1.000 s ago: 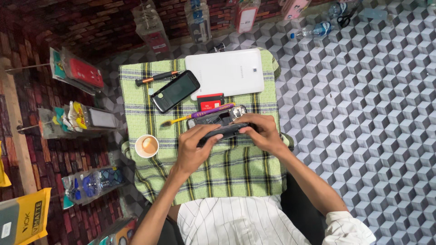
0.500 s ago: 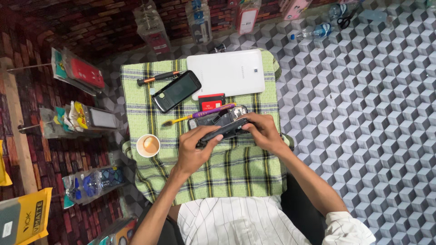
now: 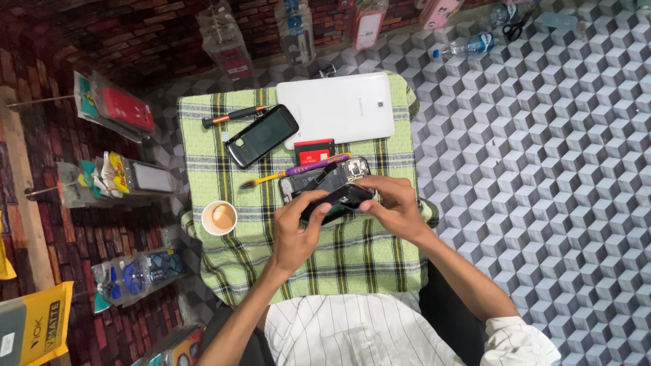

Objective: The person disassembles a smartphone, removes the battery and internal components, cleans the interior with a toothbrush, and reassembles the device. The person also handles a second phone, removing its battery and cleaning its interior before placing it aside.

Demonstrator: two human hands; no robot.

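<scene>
Black phone part [image 3: 337,201] pinched: left hand [image 3: 296,234], right hand [image 3: 393,207] fingers closed.

Both forearms reach forward from the lower edge of the head view and converge near the middle of the counter. The left hand [image 3: 295,234] is bare to the elbow, its fingers curled and thumb extended toward the other hand. The right hand [image 3: 393,207] arches from the opposite side, fingers bent in a closed grip, its white sleeve rolled near the elbow.
</scene>
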